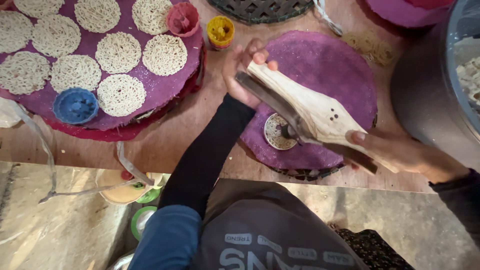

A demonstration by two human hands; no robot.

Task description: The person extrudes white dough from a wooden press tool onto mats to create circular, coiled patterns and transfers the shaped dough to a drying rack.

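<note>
A wooden press point(310, 107) with two long handles is held over a round purple mat point(340, 65) on the desk point(200, 125). The press sits over the near left part of that mat. Under its middle is a small round metal cup point(277, 132), and pale noodle strings show at its mouth, just above the mat.

The left hand point(245, 70) holds the far end of the press, with its fingers closed around the handles. The right hand point(400, 150) holds the near end, its fingers also closed on the handles.

To the left is another purple mat point(165, 90) on a stack of mats. Many round noodle nests point(120, 95) lie on it. A blue cup point(76, 106) and a pink cup point(183, 19) sit on that mat too. A yellow cup point(220, 31) stands on the desk between the two mats. On the far right is a big grey pot point(430, 90).
</note>
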